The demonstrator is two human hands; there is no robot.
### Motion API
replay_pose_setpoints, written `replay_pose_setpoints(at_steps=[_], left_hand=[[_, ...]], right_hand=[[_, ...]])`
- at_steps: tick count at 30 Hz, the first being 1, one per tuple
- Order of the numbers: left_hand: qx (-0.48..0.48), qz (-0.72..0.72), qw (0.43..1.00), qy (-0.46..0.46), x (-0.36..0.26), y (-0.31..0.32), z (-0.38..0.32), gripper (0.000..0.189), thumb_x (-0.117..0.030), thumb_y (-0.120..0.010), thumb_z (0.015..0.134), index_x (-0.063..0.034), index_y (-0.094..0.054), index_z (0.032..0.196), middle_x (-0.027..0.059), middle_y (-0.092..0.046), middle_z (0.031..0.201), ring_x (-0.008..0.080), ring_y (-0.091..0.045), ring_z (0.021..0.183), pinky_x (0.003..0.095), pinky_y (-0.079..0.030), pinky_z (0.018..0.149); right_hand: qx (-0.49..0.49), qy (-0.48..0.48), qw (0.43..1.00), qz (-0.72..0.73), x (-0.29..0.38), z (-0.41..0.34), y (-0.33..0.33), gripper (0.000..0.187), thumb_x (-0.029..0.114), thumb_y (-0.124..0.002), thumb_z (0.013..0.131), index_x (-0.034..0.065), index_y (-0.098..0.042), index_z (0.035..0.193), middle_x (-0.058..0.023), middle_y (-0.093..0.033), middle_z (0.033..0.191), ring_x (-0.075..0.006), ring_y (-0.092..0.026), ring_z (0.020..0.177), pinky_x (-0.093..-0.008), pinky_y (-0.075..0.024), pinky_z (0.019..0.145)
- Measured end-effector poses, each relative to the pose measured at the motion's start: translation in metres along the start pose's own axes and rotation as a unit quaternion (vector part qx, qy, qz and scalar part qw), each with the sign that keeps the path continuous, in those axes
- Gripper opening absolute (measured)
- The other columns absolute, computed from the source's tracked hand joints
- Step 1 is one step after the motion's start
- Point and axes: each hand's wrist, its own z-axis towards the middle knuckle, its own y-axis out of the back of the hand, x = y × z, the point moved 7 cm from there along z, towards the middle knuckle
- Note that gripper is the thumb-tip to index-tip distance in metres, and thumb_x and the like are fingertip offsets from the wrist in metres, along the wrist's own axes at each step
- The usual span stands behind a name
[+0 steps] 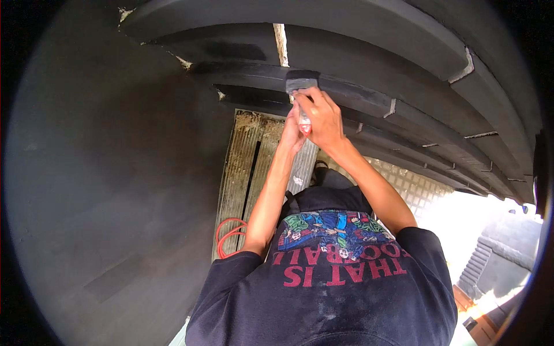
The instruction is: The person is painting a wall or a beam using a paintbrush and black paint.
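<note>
A flat paintbrush [301,83] with paint-darkened bristles rests against a dark stepped ledge [255,74]. My right hand [323,116] grips it near the bristles; the handle's red end [305,129] points back towards me. My left hand [292,132] is right beside the handle, its fingers partly hidden behind the brush and the right hand. Whether it also holds something cannot be told. Just beyond the bristles, a pale unpainted strip [281,45] crosses the dark surface between two ledges.
A dark wall [130,164] rises on the left, with pale patches [186,64] at its corners with the ledges. Below my hands lies a ribbed plank platform [242,168], with an orange cord [225,235] looped on it. Pale joints [390,108] cut the ledges; paving [402,181] shows lower down.
</note>
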Motion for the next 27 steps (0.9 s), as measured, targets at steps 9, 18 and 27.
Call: replay_pose_setpoints(at_steps=[9, 18, 27], left_hand=[[-0.025, 0.067, 0.997, 0.002, -0.002, -0.005, -0.002, 0.093, 0.010, -0.041, 0.071, -0.0125, -0.028, 0.160, 0.0138, -0.041, 0.155, 0.0291, -0.043, 0.141, 0.0429, -0.048, 0.108], [0.019, 0.081, 0.997, -0.005, -0.006, -0.001, -0.002, 0.093, 0.009, -0.041, 0.078, -0.0155, -0.018, 0.165, 0.0131, -0.034, 0.163, 0.0340, -0.037, 0.146, 0.0494, -0.042, 0.113], [0.031, 0.108, 0.993, -0.021, -0.005, -0.004, -0.003, 0.096, 0.004, -0.043, 0.078, -0.0151, -0.009, 0.166, 0.0148, -0.028, 0.166, 0.0349, -0.035, 0.148, 0.0497, -0.040, 0.115]], right_hand=[[0.047, -0.021, 0.996, 0.074, -0.047, -0.030, 0.054, 0.017, 0.005, -0.069, 0.085, 0.0024, -0.072, 0.102, -0.0119, -0.067, 0.098, -0.0305, -0.070, 0.087, -0.0383, -0.0581, 0.076], [-0.019, -0.081, 0.993, 0.083, -0.102, -0.077, 0.155, 0.013, 0.000, -0.068, 0.086, -0.0028, -0.073, 0.097, -0.0149, -0.068, 0.094, -0.0253, -0.068, 0.085, -0.0316, -0.0527, 0.077], [-0.047, -0.078, 0.988, 0.128, -0.101, -0.077, 0.134, 0.011, -0.001, -0.071, 0.084, -0.0034, -0.073, 0.095, -0.0140, -0.070, 0.095, -0.0243, -0.069, 0.089, -0.0309, -0.0526, 0.081]])
